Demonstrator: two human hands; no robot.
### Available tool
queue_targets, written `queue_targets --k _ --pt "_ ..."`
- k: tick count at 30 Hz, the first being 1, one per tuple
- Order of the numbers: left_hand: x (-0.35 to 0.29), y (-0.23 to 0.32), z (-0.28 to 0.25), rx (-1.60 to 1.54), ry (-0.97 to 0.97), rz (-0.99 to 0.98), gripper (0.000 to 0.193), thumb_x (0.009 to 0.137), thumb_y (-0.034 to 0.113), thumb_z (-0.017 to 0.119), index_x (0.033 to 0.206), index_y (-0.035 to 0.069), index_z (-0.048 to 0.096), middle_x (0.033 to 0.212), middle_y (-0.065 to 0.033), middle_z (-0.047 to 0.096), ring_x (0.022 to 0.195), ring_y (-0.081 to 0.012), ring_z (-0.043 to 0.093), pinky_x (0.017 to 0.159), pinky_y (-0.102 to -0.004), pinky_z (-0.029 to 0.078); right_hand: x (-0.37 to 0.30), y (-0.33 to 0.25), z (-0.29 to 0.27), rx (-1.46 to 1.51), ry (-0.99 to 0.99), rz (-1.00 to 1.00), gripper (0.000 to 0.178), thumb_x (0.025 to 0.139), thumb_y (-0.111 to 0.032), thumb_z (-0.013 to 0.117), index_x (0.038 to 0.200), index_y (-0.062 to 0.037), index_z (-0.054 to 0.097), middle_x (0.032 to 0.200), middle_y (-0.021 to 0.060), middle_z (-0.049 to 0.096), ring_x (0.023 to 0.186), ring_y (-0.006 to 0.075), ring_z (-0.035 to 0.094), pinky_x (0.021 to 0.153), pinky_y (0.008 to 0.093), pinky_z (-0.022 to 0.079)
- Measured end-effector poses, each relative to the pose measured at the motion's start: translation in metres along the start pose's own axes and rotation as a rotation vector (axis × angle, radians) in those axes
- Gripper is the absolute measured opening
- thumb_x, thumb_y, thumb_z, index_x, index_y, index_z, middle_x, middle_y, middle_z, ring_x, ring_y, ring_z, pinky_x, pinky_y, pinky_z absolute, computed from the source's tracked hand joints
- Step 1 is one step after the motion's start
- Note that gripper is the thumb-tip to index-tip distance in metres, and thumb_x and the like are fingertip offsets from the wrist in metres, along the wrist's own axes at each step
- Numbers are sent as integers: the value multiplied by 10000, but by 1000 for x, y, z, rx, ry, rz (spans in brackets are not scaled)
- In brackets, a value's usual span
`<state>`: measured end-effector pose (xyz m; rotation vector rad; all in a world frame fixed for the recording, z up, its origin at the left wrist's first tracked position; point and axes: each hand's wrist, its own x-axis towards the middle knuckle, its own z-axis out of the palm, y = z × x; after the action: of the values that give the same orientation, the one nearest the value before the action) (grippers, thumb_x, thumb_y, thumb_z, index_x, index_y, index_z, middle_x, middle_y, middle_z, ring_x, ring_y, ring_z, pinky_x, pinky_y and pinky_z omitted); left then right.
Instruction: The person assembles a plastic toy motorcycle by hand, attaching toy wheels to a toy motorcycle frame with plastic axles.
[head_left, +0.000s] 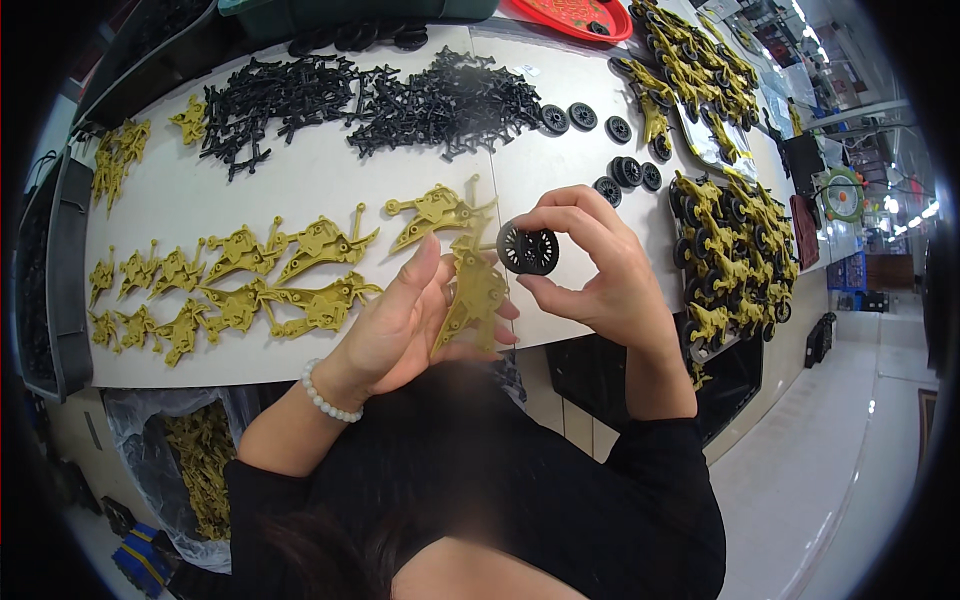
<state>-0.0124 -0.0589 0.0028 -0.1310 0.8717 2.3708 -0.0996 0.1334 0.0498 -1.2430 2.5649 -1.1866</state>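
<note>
My left hand (395, 325) grips an olive-yellow plastic frame part (470, 295) upright, just above the front edge of the white table (300, 190). Close to its right, my right hand (590, 265) pinches a black spoked wheel (528, 249) between thumb and fingers. The wheel sits beside the top of the yellow part; I cannot tell whether they touch. Another yellow frame part (435, 212) lies on the table right behind my hands.
Rows of yellow frame parts (230, 290) lie at left. Black axle pieces (370, 100) are heaped at the back, with loose black wheels (625, 170) to their right. Trays of assembled yellow pieces (735, 250) stand at right. A red tray (575, 15) sits far back. A bag of yellow parts (200, 450) hangs below.
</note>
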Motion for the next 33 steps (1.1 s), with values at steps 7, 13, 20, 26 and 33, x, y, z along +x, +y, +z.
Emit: queue_targets --k 7,13,20,26,33 --pt "-3 -1 -2 -7 26 23 693 928 627 247 1333 78 371 1045 -108 586 954 -221 613 822 -370 510 -1 1 -6 -68 29 -25 407 607 11 728 1000 -35 630 966 89 570 877 200 580 775 293 469" --pt "1 -10 -13 -4 23 87 504 999 447 280 1296 63 416 959 -92 597 804 -176 616 683 -316 528 -2 4 3 -107 -30 -13 403 616 -2 732 1003 -51 629 972 84 561 895 210 568 774 303 466" --pt "2 -7 -7 43 57 121 455 1008 389 305 1258 33 439 910 -111 602 734 -175 613 598 -290 513 -3 6 6 -80 13 -1 407 620 -12 758 1006 -42 632 988 87 572 909 212 575 789 309 466" --pt "4 -7 -13 -10 59 149 433 1012 359 303 1266 32 430 970 -129 607 802 -184 630 666 -317 546 -11 -4 -2 35 135 -9 468 565 -79 833 990 -17 649 1008 111 626 943 233 595 803 335 476" --pt "11 -10 -9 -147 149 214 422 1021 318 267 1272 13 417 1082 -108 574 932 -153 613 739 -309 550 -14 -19 22 60 -145 -215 475 537 -158 826 969 -58 657 978 48 625 899 251 542 794 350 452"
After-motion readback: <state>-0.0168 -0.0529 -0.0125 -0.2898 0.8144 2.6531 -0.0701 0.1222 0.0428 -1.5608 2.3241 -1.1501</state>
